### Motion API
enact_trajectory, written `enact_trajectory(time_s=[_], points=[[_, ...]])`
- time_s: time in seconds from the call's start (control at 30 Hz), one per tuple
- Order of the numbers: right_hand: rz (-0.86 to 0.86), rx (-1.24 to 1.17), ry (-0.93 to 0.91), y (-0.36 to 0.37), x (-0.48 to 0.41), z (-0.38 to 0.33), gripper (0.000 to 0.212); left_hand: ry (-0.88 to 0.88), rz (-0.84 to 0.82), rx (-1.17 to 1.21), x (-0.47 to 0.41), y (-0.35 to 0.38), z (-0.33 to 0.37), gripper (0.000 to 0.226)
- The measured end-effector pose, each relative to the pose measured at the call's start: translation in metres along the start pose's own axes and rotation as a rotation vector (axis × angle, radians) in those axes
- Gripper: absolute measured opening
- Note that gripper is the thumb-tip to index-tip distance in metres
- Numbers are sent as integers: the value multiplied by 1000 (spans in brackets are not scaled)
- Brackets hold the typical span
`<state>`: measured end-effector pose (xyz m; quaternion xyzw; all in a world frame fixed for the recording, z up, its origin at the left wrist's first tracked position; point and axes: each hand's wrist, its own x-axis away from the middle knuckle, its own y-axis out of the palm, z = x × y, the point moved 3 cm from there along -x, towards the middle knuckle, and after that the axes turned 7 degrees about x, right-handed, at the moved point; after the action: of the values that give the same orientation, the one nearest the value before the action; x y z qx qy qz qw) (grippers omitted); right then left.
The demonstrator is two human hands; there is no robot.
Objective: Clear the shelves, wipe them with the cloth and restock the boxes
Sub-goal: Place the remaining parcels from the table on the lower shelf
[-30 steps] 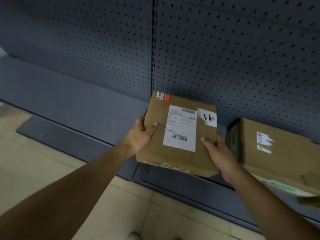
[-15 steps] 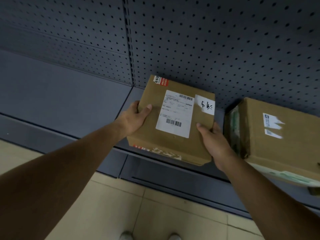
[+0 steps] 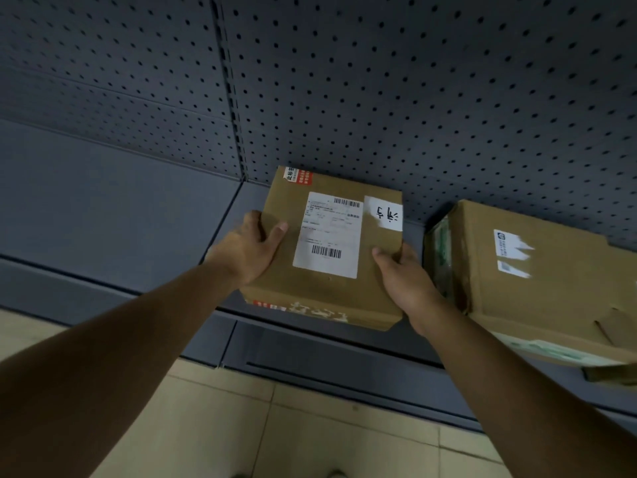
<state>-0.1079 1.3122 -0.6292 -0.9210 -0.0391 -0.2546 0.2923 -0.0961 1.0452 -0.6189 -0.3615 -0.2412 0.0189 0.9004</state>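
Both hands [image 3: 253,251] [image 3: 405,270] on box [image 3: 320,291] (labelled)

The print on the white label [image 3: 327,236] of the box [image 3: 331,291] was too small to read. The fingers of the left hand [image 3: 248,253], at 9 o'clock of the box, went round its side and were mostly hidden. Those of the right hand [image 3: 406,277], at 4 o'clock, were hidden in the same way. The box covered the shelf [image 3: 103,215] below it, so contact could not be told. The second box [image 3: 537,281], at 3 o'clock, was cut off by the picture's edge, and its stickers were blurred.
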Motion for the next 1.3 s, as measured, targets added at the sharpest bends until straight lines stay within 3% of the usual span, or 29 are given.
enact_trajectory(time_s=[0.17,0.33,0.47,0.67,0.77,0.93,1.0,1.1,1.17,1.23,1.3], points=[[-4,139,-124,-12,25,-18,57,158,115,-236,26,-26,14,54],[-25,325,-172,-36,73,-49,93,258,70,-346,70,-62,47,54],[-17,346,-198,-70,134,-69,63,335,59,-354,115,-89,84,42],[85,413,-176,-145,221,-58,49,442,63,-414,181,-97,143,37],[146,414,-163,-190,268,-51,47,531,108,-376,188,-89,166,38],[322,405,-110,-266,342,-18,45,721,22,-255,257,-66,254,32],[377,406,-85,-293,369,-2,43,834,19,-296,284,-51,280,38],[453,423,-37,-331,409,24,45,914,2,-387,317,-28,319,30],[508,415,-4,-354,437,45,48,985,-52,-366,345,-7,345,30],[568,417,23,-376,467,68,49,932,-193,-336,371,19,364,40],[606,420,45,-397,499,90,47,942,-264,-334,402,46,385,36]])
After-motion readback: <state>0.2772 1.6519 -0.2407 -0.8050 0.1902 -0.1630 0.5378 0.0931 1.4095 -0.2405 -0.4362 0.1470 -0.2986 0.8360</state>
